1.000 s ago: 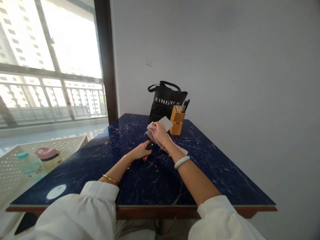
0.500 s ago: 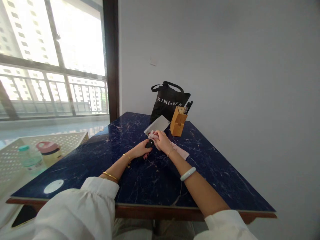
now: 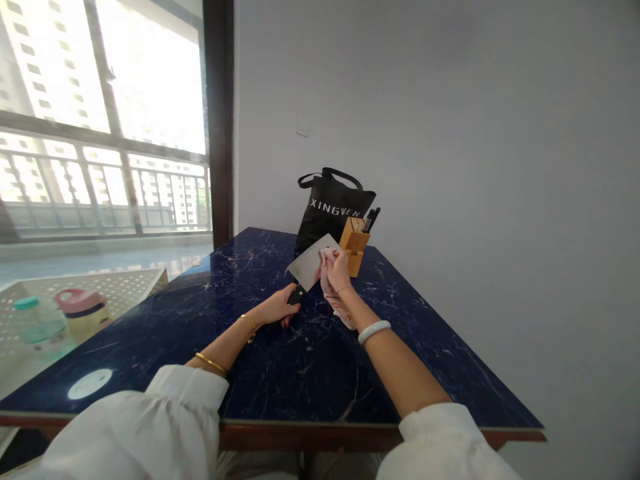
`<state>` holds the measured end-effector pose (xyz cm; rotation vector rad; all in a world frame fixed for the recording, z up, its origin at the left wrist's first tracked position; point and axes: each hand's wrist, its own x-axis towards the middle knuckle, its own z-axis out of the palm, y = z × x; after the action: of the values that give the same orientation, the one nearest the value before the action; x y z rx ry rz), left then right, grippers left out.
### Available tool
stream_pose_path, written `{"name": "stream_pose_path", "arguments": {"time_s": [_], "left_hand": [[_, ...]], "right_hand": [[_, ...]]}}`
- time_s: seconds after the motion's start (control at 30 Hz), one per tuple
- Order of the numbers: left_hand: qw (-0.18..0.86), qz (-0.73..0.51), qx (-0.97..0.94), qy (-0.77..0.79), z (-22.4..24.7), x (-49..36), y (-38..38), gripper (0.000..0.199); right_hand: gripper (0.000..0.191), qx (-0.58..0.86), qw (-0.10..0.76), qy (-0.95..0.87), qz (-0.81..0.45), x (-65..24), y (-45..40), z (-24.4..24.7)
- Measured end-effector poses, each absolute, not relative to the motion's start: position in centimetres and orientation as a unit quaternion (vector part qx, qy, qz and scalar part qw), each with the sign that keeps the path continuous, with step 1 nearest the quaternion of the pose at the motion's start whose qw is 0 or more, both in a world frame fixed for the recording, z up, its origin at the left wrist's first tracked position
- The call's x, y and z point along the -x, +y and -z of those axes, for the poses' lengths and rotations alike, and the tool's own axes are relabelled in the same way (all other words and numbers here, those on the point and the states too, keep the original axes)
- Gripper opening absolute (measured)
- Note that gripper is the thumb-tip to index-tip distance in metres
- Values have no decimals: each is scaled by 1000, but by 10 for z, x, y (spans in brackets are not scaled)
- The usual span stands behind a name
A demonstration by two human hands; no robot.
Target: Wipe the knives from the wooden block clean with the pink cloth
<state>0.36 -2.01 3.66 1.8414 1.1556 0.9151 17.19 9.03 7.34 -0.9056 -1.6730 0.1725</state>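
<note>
A cleaver point(image 3: 311, 264) with a broad pale blade and a black handle is held over the blue marbled table point(image 3: 280, 373). My left hand point(image 3: 280, 305) is closed around its handle. My right hand point(image 3: 339, 270) grips a pink and white cloth point(image 3: 331, 293) and presses it against the right part of the blade; the rest of the cloth hangs down toward the tabletop. Just behind my right hand stands a wooden knife block point(image 3: 354, 237) with black-handled tools in its top.
A black tote bag point(image 3: 327, 207) stands at the back by the wall. At left, a white perforated basket point(image 3: 135, 287) holds a pink-lidded bottle point(image 3: 83, 313) and a teal-capped bottle point(image 3: 40, 327). A white disc point(image 3: 90, 384) lies at the table's front left.
My right hand and the cloth have moved from beside the handle up and right onto the blade. The cloth's loose end has been drawn off the table toward the hand.
</note>
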Motion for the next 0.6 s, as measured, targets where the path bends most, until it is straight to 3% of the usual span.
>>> {"name": "stream_pose_path", "arguments": {"time_s": [0.17,0.4,0.6], "left_hand": [[377,-352,-724,458,-42,-6,-25,23],[365,-332,-746,447,-45,-5,-27,29],[347,-317,-753,461,-46,-6,-27,29]], "right_hand": [[16,375,568,-728,-81,-168,85,-65],[8,443,599,-666,-44,-203,114,-107],[11,405,574,-710,-36,-204,104,-96]]}}
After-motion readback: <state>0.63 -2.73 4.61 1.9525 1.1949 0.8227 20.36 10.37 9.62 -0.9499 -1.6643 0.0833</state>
